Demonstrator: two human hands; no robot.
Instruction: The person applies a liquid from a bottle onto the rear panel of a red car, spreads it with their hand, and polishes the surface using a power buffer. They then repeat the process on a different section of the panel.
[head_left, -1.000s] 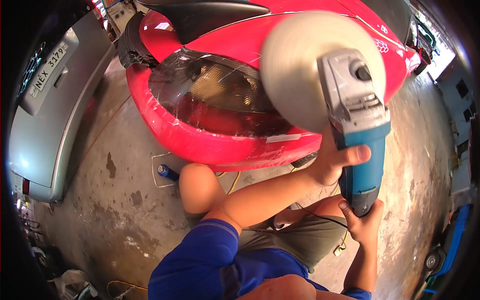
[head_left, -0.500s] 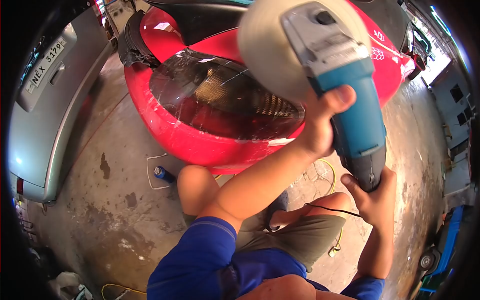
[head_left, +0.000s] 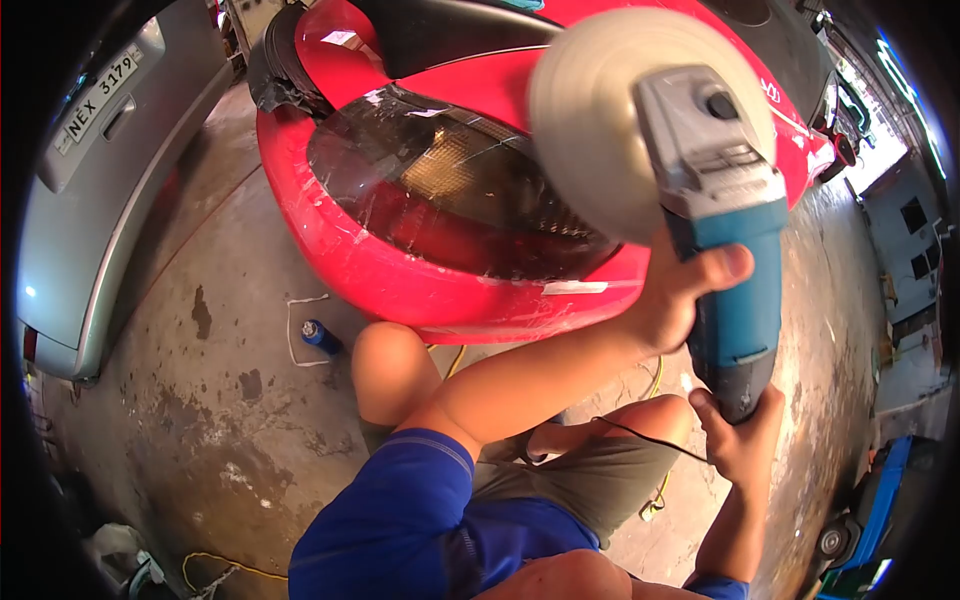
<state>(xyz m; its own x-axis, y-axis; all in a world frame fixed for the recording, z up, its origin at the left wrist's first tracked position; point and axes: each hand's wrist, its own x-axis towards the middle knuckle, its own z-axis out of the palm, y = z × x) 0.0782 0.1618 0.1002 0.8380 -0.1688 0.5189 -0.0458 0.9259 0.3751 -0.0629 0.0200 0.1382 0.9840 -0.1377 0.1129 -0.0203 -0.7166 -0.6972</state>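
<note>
There is one polisher (head_left: 725,230), carrying one round pad (head_left: 600,110). Two hands grip it: one left hand (head_left: 680,300) near the head and one right hand (head_left: 740,440) at the tail. Two cars are in view. One is a red car (head_left: 400,270) with one dark headlight (head_left: 450,190) and one strip of pale tape (head_left: 575,287) under it. The other is a grey car (head_left: 80,230) with one plate (head_left: 100,95). On the floor (head_left: 220,400) lies one blue can (head_left: 318,335). Two cords show: one yellow cord (head_left: 655,375) and one black cord (head_left: 640,435). Two bare knees (head_left: 390,365) and one blue sleeve (head_left: 390,520) show below.
</note>
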